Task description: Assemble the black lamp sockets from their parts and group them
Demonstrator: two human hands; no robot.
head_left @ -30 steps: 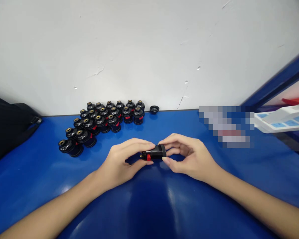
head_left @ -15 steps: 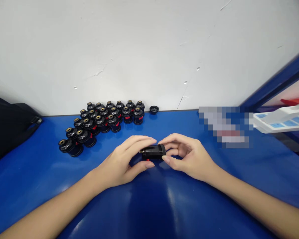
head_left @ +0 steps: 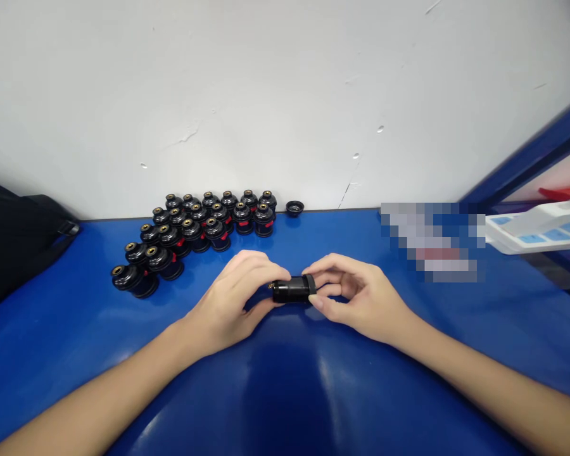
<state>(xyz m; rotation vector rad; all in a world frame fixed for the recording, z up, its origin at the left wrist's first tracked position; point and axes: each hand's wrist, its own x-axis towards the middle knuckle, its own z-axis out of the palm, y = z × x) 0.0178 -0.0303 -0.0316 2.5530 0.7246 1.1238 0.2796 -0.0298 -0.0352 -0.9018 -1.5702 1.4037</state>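
Observation:
A small black cylindrical part (head_left: pixel 293 290) with a brass tip lies sideways between my two hands, just above the blue table (head_left: pixel 285 392). My left hand (head_left: pixel 228 304) pinches its brass-tipped left end with thumb and fingers. My right hand (head_left: pixel 356 294) grips its wider right end. Behind my hands, several finished black parts (head_left: pixel 194 234) with brass tops and red tabs stand in rows near the wall. A single black cap (head_left: pixel 294 207) sits alone to the right of them.
A black bag (head_left: pixel 14 240) rests at the table's left edge. A white wall (head_left: pixel 285 95) closes the back. At the right stand a blurred patch (head_left: pixel 430 240) and a white tray with blue labels (head_left: pixel 536 228).
The part has turned in my fingers: its red tab, visible a second ago, is out of sight. My left fingers have curled closer over its left end.

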